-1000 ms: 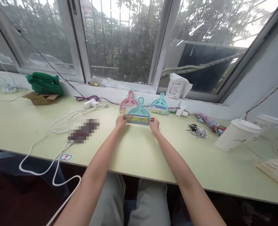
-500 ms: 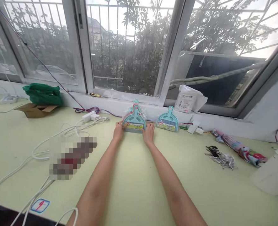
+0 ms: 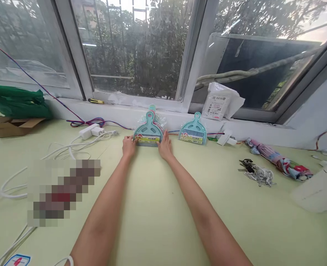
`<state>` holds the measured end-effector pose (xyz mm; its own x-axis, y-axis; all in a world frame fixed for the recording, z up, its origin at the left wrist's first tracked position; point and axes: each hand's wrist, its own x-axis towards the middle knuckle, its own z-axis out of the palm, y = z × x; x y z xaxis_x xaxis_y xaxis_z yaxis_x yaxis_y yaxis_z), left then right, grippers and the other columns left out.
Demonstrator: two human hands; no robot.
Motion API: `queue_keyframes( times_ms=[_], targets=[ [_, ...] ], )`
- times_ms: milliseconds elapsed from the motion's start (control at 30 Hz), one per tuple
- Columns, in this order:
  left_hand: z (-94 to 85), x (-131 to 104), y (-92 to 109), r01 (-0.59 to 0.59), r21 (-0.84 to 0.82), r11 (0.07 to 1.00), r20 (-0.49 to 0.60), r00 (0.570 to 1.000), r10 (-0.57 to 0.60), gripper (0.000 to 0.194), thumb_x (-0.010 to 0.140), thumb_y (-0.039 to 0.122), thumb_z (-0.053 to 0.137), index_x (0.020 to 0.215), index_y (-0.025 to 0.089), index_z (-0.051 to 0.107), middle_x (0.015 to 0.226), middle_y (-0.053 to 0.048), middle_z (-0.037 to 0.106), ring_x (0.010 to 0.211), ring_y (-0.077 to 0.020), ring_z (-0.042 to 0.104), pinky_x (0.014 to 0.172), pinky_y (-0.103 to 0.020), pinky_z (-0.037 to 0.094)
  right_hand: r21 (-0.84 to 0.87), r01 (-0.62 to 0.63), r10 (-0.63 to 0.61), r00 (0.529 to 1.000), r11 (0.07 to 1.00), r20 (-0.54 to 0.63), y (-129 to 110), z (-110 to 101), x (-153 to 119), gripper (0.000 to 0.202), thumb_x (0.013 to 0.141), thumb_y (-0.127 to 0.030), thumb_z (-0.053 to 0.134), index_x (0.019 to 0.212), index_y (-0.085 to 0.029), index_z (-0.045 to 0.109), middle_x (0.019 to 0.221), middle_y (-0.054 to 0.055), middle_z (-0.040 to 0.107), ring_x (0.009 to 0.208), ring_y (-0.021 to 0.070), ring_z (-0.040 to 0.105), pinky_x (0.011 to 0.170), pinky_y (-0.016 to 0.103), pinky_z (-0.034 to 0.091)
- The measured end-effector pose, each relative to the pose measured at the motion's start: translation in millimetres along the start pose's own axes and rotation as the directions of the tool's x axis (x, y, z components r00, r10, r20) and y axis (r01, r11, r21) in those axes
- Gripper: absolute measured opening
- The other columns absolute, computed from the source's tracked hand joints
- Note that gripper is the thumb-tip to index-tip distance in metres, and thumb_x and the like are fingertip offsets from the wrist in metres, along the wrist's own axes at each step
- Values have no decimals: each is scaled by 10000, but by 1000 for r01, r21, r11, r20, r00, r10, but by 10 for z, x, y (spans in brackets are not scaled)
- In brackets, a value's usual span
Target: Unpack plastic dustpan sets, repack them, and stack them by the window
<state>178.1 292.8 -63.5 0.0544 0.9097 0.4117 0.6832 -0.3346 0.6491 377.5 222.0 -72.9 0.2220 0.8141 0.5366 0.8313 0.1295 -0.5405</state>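
Observation:
A stack of several dustpan sets [image 3: 148, 130], turquoise in front with some pink behind, stands on the table against the wall below the window. Each looks wrapped in clear plastic, and a yellow-green label crosses the front one. My left hand [image 3: 129, 146] has its fingers curled at the stack's lower left edge, thumb to the front. On the opposite side my right hand [image 3: 165, 147] lies along the stack, fingers straight and thumb near the lower corner. Apart from the stack, to its right, a single turquoise dustpan set [image 3: 193, 130] with a small brush leans against the wall.
White cables and a plug adapter [image 3: 89, 130] lie left, near a pixelated patch. Further left are an open cardboard box [image 3: 14, 127] and a green bag [image 3: 19, 102]. Keys [image 3: 256, 172], a folded umbrella [image 3: 278, 159] and a white bucket [image 3: 320, 188] are on the right.
My right hand's fingers have straightened along the stack's side. My left hand stays at the left edge. The view has tilted down and shifted to the right.

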Motion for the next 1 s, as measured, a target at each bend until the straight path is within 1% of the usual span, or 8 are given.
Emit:
queue_keyframes(
  times_ms=[233,333,400,500,567,600,767,1000],
  targets=[
    [-6,25,-7,36,-66,997,32,999,-34,355,892,385,479,1182,217,596,1104,-116,580,963,-245,589,837,-364,463,42,-23,23,1000,999,9,-15,-76,12,764,926,-354,351,1510,-199,-117,1601,114,-33,1481,243,10,1132,592,152],
    [-8,26,-19,55,-138,989,-6,998,-57,483,864,420,523,1304,222,505,1211,-130,536,1019,-241,583,911,-374,454,70,-125,137,970,990,-200,147,-249,58,715,929,-415,320,1521,-166,7,1598,131,59,1476,241,70,1138,560,171],
    [-15,29,-24,68,-156,985,-48,996,-77,544,852,456,534,1342,230,462,1251,-139,507,1122,-262,539,969,-403,429,53,-239,238,870,970,-432,382,-452,95,661,920,-389,328,1501,-126,158,1583,158,132,1466,257,103,1141,543,161],
    [-25,41,-32,72,-182,981,-133,986,-97,544,873,472,487,1356,229,427,1298,-146,470,1243,-281,449,1037,-444,373,86,-412,358,647,907,-673,879,-832,147,628,888,-343,379,1448,-74,288,1550,213,205,1450,307,135,1123,563,155],
    [-23,56,-49,57,-234,970,-183,978,-101,518,896,463,441,1348,213,418,1325,-154,448,1266,-271,423,1063,-439,345,191,-511,480,525,838,-703,1216,-1062,189,622,865,-357,435,1411,-71,350,1490,264,307,1403,336,258,1097,558,204],
    [-18,65,-63,49,-270,962,-205,973,-107,508,903,462,427,1340,204,420,1330,-158,442,1260,-265,426,1066,-433,341,237,-552,549,513,800,-659,1361,-1152,214,599,855,-371,462,1381,-92,399,1439,270,388,1355,341,342,1074,545,246],
    [18,116,-153,40,-415,909,-279,945,-168,484,898,490,426,1266,178,470,1284,-160,461,1131,-259,508,1017,-450,384,203,-702,719,595,682,-359,1724,-1309,323,440,853,-437,484,1218,-199,544,1168,149,646,1118,294,571,1013,484,320],
    [-25,53,-89,-5,-383,924,-369,917,-148,403,912,441,424,1201,168,490,1228,-158,486,1070,-253,534,1000,-450,387,260,-625,677,672,736,-300,1596,-1261,97,297,805,-335,511,1057,-197,586,1019,77,688,953,223,626,823,302,448]
  ],
)
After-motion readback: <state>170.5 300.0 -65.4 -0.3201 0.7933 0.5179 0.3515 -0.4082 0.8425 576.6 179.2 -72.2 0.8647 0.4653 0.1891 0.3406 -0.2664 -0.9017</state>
